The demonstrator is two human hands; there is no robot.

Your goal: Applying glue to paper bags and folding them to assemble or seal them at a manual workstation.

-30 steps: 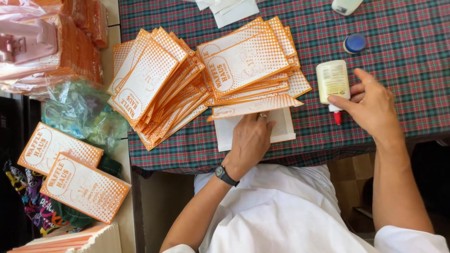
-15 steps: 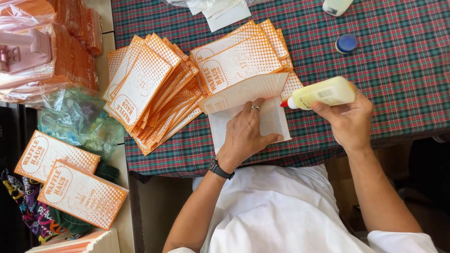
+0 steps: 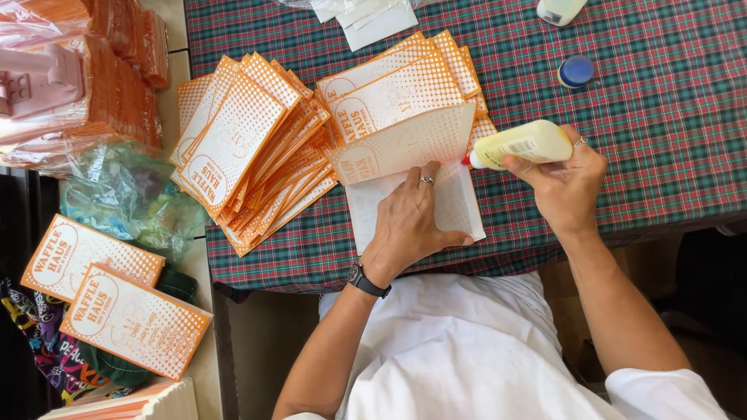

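Glue bottle (image 3: 520, 145) swung to flap edge—maybe touching, left hand (image 3: 411, 222) pressing bag (image 3: 459, 210)

Bright, even daylight, soft shadows, sharp focus, glare on plastic wrap (image 3: 47, 117) top-left.

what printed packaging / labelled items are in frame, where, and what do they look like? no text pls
Fanned stack of flat paper bags: table left, orange-and-white dotted rectangles.
Second stack: table centre, same print.
Open bag: under left hand, white inside.
Glue bottle: in right hand, pale yellow, red tip.
Two bags: lower left, off the table.
Blue cap: on plaid cloth.
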